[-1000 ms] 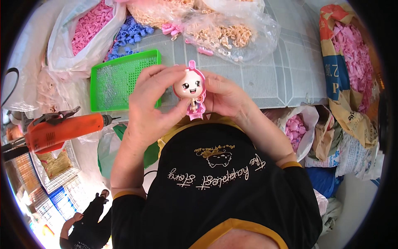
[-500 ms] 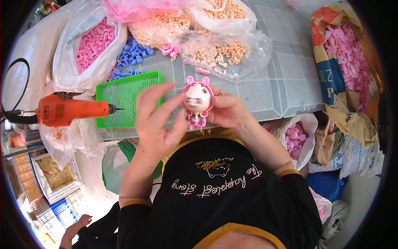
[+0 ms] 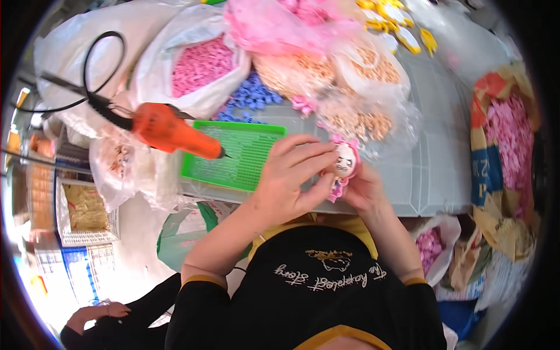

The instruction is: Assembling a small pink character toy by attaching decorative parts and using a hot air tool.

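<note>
A small pink and white toy figure (image 3: 346,161) with pink ears and a drawn face is held up over the near edge of the table. My right hand (image 3: 366,188) grips it from the right, its fingers partly hidden behind the figure. From the left, my left hand (image 3: 296,175) closes on it, with fingertips at the head and the thumb by the body. An orange electric screwdriver (image 3: 169,131) hangs to the left, its bit above a green perforated tray (image 3: 268,133) of small metal pieces.
Bags of pink parts (image 3: 204,65) and beige parts (image 3: 370,65) line the far side, with loose blue parts (image 3: 252,93) between. Yellow pieces (image 3: 407,39) lie farther back. A paper sack of pink parts (image 3: 508,131) stands right. Another person's hand (image 3: 118,310) shows lower left.
My left hand has come in from open fingers and closed onto the toy figure. The view has shifted, so the surroundings sit differently in the picture. The figure is turned slightly.
</note>
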A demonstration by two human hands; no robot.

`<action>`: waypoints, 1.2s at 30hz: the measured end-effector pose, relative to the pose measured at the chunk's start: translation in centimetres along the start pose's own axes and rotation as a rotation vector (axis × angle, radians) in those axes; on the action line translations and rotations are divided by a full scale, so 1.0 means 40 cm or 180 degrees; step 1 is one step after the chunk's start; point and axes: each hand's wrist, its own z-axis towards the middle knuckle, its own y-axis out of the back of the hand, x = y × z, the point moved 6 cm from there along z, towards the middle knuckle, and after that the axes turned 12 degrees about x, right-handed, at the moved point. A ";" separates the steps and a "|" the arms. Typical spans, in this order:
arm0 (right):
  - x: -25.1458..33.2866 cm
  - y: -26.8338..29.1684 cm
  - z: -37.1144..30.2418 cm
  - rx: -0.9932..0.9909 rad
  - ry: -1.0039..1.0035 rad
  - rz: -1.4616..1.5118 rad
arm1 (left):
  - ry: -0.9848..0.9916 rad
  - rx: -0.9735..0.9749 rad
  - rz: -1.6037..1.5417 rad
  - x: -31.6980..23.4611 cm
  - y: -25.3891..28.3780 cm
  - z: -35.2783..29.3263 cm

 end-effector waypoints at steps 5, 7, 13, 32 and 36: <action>0.025 -0.019 0.049 0.0117 -0.0061 0.0168 | 0.0485 -0.0408 -0.0001 0.090 0.069 0.013; 0.033 0.044 0.039 -0.0081 -0.0040 0.0169 | 0.0880 -0.0675 0.0114 0.167 0.083 -0.007; 0.102 0.061 0.046 -0.0441 0.0317 0.0095 | 0.1735 -0.1112 0.1315 0.320 0.173 -0.079; 0.136 0.128 0.048 -0.0673 0.0424 -0.0295 | 0.0978 -0.1444 0.1301 0.577 0.241 0.202; 0.149 0.104 0.066 -0.0526 0.0383 -0.0121 | 0.1053 -0.1493 0.1375 0.580 0.221 0.293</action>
